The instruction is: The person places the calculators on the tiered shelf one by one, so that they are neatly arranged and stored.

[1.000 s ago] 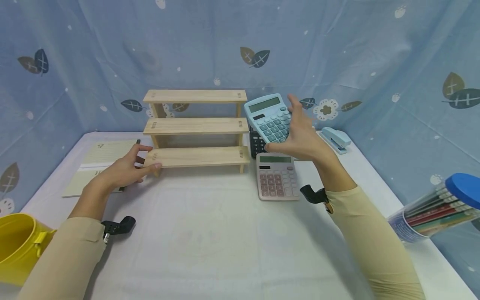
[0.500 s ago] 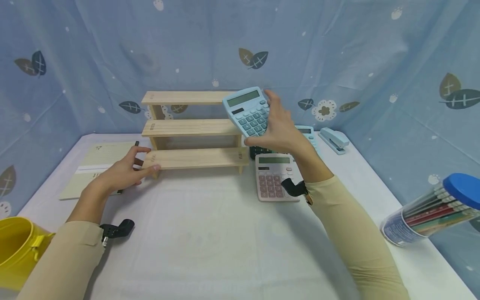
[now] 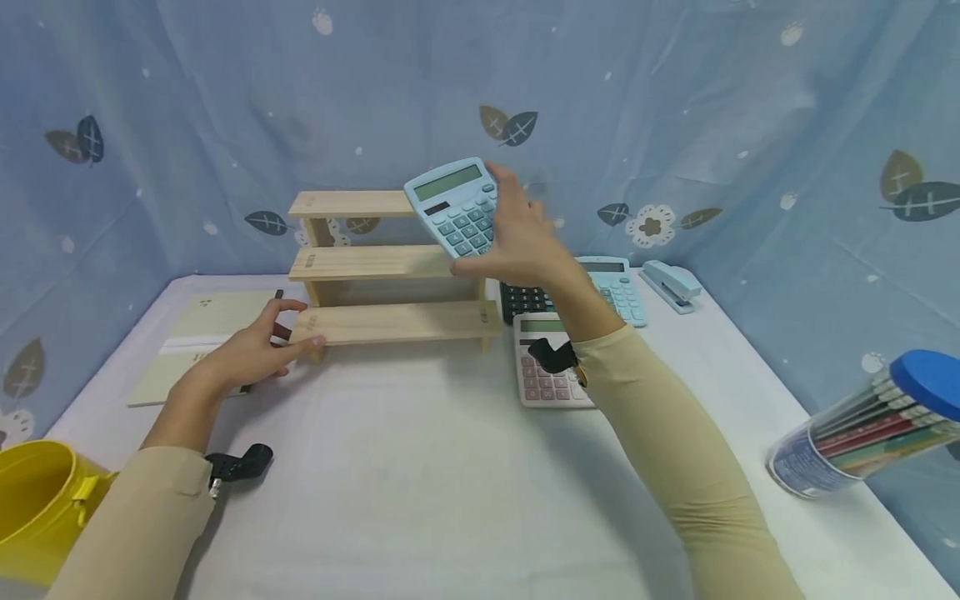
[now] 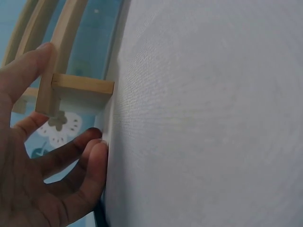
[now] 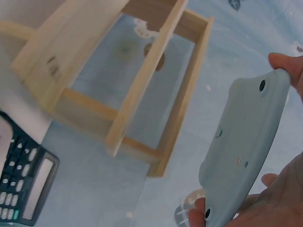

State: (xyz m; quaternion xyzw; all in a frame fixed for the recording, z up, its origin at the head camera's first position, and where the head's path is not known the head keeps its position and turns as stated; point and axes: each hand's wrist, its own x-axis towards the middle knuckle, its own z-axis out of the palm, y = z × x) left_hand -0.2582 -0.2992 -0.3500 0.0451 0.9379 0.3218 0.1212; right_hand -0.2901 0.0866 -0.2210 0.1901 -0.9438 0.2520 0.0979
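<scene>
A light blue calculator [image 3: 452,208] is held up by its right side in my right hand [image 3: 517,237], thumb at the lower edge and fingers at the top. It is tilted, its keys facing the head camera, in front of the right part of a three-tier wooden shelf [image 3: 393,323]. The right wrist view shows the calculator's back [image 5: 241,137], apart from the shelf's boards. My left hand [image 3: 247,350] pinches the left end of the lowest board between thumb and forefinger. In the left wrist view its other fingers [image 4: 94,165] are curled below the board [image 4: 64,45].
Right of the shelf lie a black calculator [image 3: 522,302], a pink one [image 3: 534,387] and another blue one [image 3: 626,293], partly behind my right arm. Beyond are a stapler [image 3: 670,285] and a pencil jar [image 3: 813,458]. Left are an open notebook [image 3: 213,321] and a yellow bucket [image 3: 45,508].
My right hand has carried the blue calculator left and slightly up, from beside the shelf to in front of its upper tiers. The left hand keeps its grip on the lowest board.
</scene>
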